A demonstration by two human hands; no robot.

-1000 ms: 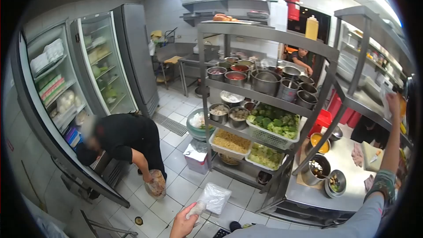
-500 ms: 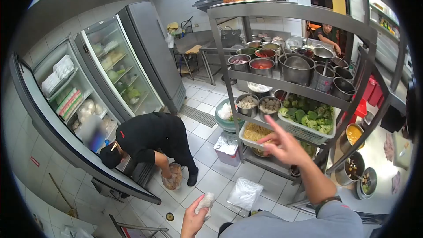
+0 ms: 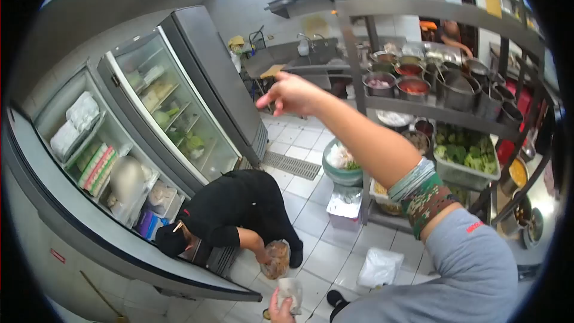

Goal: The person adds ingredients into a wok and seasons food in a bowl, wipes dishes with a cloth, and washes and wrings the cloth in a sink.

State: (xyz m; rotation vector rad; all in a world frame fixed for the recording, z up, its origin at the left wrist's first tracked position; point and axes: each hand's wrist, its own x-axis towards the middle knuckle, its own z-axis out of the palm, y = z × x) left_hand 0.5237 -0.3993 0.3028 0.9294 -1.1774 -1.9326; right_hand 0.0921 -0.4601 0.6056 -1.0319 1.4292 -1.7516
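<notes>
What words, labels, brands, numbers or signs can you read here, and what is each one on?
None can be read for certain.
Gray sleeve: red lettering, too blurred.
Red wall label: too small.
Black shirt: small red mark near the shoulder, unreadable.
Striped packs in the open fridge: no wording can be made out.
Blue pack below them: too blurred.

Right hand [image 3: 291, 94] points (arm [image 3: 372, 139] outstretched).

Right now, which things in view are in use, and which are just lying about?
In use:
- wrapped bundle, in the left hand
- bag of food, at a co-worker's hand

Lying about:
- plastic-wrapped package, on the floor
- broccoli, on the rack
</notes>
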